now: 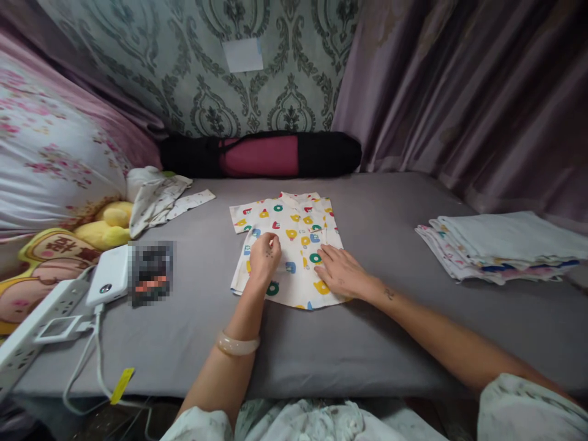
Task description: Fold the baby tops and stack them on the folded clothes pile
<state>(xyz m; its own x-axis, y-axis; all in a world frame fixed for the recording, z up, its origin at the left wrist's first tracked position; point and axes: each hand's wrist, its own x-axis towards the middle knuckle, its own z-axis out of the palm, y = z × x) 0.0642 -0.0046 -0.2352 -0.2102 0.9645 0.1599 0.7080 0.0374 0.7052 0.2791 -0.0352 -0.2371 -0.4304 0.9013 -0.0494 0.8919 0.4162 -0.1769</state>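
Note:
A small white short-sleeved shirt (291, 285) with a colourful print lies on the grey sheet, its collar toward the wall. The left sleeve sticks out, while the right side looks folded in. On the left half of the shirt, my left hand (266, 254) is closed with the fingers curled together; whatever they may hold is hidden. My right hand (342, 269) lies flat on the right part of the shirt, fingers stretched out.
Folded clothes (500, 245) are stacked at the right. A black and red roll (261, 156) lies along the wall. At the left are crumpled cloth (158, 199), a white power bank (108, 275), a power strip (41, 324) with cables and yellow plush toys (108, 226).

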